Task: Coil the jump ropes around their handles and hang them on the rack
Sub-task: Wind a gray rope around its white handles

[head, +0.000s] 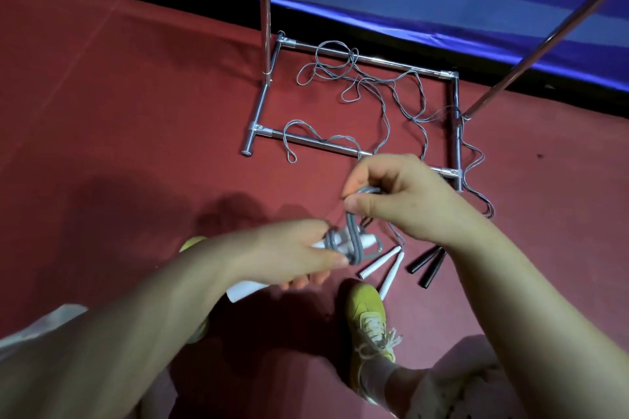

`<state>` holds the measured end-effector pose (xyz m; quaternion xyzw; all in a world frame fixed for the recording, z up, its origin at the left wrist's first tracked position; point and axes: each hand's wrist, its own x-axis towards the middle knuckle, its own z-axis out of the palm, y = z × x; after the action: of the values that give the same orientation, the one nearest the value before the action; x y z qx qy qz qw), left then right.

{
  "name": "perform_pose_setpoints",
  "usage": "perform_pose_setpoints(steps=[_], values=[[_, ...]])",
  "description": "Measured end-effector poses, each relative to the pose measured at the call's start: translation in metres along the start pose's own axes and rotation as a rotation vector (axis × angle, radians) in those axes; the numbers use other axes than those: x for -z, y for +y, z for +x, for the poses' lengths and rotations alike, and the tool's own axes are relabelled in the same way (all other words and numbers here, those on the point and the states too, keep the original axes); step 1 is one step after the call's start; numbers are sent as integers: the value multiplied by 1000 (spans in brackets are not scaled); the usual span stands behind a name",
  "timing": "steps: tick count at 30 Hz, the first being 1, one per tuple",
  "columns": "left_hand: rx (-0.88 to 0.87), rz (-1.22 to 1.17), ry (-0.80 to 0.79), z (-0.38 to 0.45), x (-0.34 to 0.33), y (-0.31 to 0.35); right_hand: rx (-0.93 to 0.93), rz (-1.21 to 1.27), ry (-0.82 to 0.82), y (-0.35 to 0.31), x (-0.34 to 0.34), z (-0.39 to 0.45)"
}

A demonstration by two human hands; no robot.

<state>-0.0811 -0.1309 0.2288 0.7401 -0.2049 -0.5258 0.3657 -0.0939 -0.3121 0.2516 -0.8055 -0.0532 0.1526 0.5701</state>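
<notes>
Head view: left hand [289,250] grips crosswise white handles [335,243]; right hand [401,194] pinches grey rope [352,231].

Your left hand [289,255] holds the white handles [340,243] with grey rope [352,238] wound around them. Your right hand [401,197] pinches a rope loop just above those fingers [335,260].

Beyond the gripping hands, the rack [367,59] is polished, shiny metal tubing on a matt red floor [136,95] that looks like felt carpet. The cord [352,235] within the grip looks braided grey, wound round smooth white plastic handles [337,241].
</notes>
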Motion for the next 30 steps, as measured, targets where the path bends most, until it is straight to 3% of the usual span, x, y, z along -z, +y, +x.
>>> perform_pose_setpoints(steps=[3,7,9,11,15,20,27,30], values=[[-57,-83,-98,-6,-6,8,-84,167,-136,8,-4,4],[-295,-710,-222,-14,1,3,-292,476,-97,14,-12,9],[-372,-925,-178,-14,13,-4,-325,555,-22,12,-13,11],[-335,-1001,-25,-13,24,-7,-348,579,33,7,-10,13],[-164,-958,243,-7,31,-8,-254,136,43,8,-12,10],[-108,-859,410,2,35,-18,-179,-418,-38,1,-17,6],[-46,-788,377,9,33,-24,-20,-784,-183,-17,-19,-3],[5,-608,349,14,25,-29,72,-851,-158,-17,-15,-9]])
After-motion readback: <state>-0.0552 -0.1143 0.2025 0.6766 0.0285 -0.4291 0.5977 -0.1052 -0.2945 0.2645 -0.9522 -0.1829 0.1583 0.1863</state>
